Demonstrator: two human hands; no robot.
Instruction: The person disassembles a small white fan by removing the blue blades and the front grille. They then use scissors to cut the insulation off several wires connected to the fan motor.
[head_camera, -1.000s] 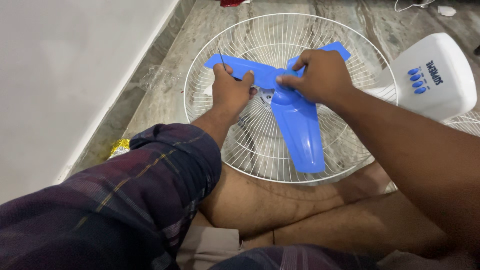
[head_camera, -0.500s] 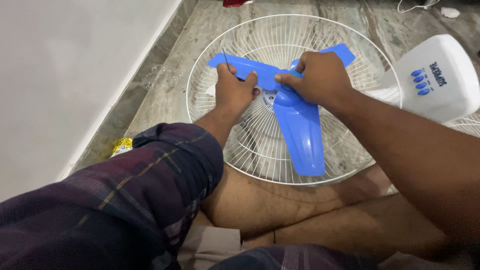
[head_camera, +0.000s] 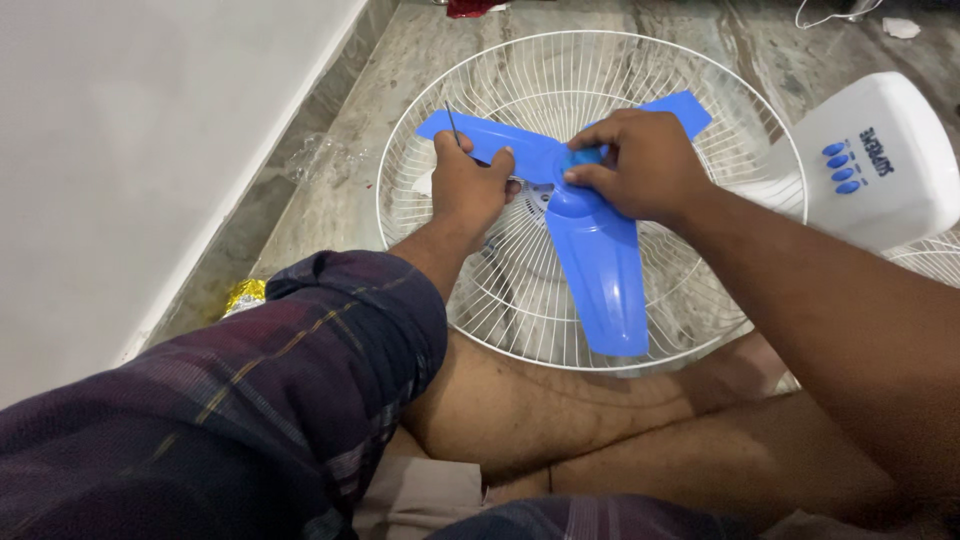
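Observation:
A blue three-bladed fan propeller (head_camera: 590, 250) lies over a round white wire fan guard (head_camera: 480, 290) on the floor in front of my crossed legs. My left hand (head_camera: 468, 190) grips the left blade near the hub, with a thin dark metal rod sticking up beside the thumb. My right hand (head_camera: 640, 165) closes over the blue hub, fingertips pinching its centre. One blade points toward me, another shows past my right hand at the upper right.
The fan's white base (head_camera: 880, 165) with blue buttons sits at the right. A white wall (head_camera: 130, 150) runs along the left, with a gold foil scrap (head_camera: 243, 295) and clear plastic (head_camera: 320, 160) on the marble floor beside it.
Both hands have stayed on the propeller; the hub and blades have turned slightly, and my right fingers have shifted on the hub.

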